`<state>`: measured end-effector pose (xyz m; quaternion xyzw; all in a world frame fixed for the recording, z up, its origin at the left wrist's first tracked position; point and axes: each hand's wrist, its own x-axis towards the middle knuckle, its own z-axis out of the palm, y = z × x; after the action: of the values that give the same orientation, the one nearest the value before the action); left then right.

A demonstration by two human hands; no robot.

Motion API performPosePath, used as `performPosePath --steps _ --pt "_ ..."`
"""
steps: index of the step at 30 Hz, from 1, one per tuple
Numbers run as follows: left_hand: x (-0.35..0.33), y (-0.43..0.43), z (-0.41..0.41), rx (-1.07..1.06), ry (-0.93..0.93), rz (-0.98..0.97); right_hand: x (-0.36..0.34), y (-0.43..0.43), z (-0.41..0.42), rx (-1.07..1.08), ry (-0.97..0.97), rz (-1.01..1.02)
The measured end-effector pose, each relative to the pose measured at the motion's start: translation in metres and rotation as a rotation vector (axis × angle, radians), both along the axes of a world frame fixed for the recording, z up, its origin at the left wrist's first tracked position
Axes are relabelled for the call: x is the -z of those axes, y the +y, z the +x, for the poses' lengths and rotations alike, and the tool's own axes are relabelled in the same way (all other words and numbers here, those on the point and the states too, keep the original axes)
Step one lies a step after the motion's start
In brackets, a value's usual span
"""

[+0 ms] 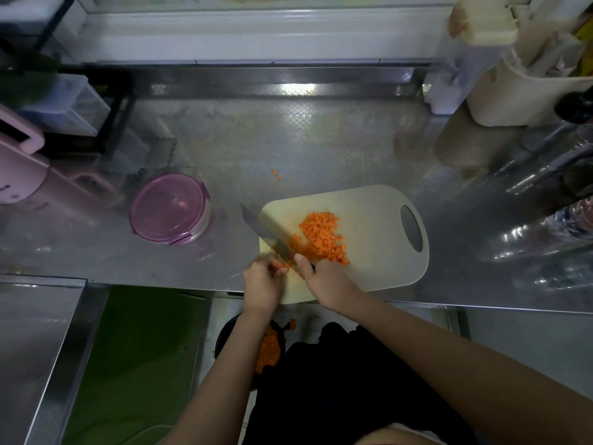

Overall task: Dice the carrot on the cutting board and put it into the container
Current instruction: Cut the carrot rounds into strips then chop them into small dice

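Right hand (324, 274) grips knife (266, 234), blade over cutting board (378, 252) at table's (288, 139) near edge. Left hand (261, 281) pinches carrot stub (282, 270) beside blade; diced carrot (321, 236) heaped mid-board. Lidded container (170, 208) toward table's left.

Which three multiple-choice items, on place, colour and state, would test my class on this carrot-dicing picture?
1. Where is the container relative to the cutting board?
A. left of it
B. on it
C. right of it

2. What colour is the container's lid?
A. green
B. purple
C. white

3. What is the right hand doing?
A. resting flat
B. hanging idle
C. gripping the knife

Key: 1 A, it stands on the counter left of the board. 2 B, the round lid is translucent purple. 3 C, its fingers curl round the knife.
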<state>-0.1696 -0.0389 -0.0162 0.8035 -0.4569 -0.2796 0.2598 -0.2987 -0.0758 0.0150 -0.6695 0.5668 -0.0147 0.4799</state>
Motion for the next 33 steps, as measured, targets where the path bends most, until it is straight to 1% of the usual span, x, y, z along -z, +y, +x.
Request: performPosePath --steps 3,7,9,11,13,15,17,18,19,22,29,33 --pt "0.000 0.000 0.002 0.036 0.004 0.005 0.002 -0.003 -0.003 0.091 -0.048 0.050" --pt "-0.003 0.003 0.000 0.034 -0.007 -0.022 -0.001 -0.011 -0.009 0.315 -0.230 0.249" --pt "-0.009 0.005 -0.003 0.012 -0.021 -0.113 -0.009 -0.013 -0.013 0.401 -0.323 0.343" --pt "-0.020 0.007 -0.011 0.029 0.006 -0.257 -0.017 -0.015 -0.017 0.472 -0.419 0.415" --pt "-0.033 0.009 -0.023 0.166 0.054 -0.344 -0.021 -0.018 -0.019 0.517 -0.504 0.505" --pt "-0.043 0.012 -0.037 0.393 0.080 -0.353 -0.024 -0.016 -0.021 0.527 -0.605 0.572" --pt "-0.050 0.013 -0.052 0.567 0.128 -0.306 -0.022 -0.011 -0.023 0.519 -0.680 0.526" --pt "-0.052 0.013 -0.057 0.608 0.149 -0.283 -0.022 -0.009 -0.025 0.520 -0.713 0.497" --pt "-0.052 0.013 -0.061 0.616 0.164 -0.269 -0.023 -0.007 -0.026 0.524 -0.736 0.485" --pt "-0.051 0.009 -0.062 0.570 0.171 -0.249 -0.023 -0.002 -0.026 0.562 -0.756 0.532" --pt "-0.041 0.004 -0.058 0.599 0.027 -0.246 -0.029 0.004 -0.029 0.659 -0.749 0.580" --pt "-0.032 0.004 -0.043 0.564 -0.049 -0.228 -0.031 0.004 -0.032 0.676 -0.850 0.810"
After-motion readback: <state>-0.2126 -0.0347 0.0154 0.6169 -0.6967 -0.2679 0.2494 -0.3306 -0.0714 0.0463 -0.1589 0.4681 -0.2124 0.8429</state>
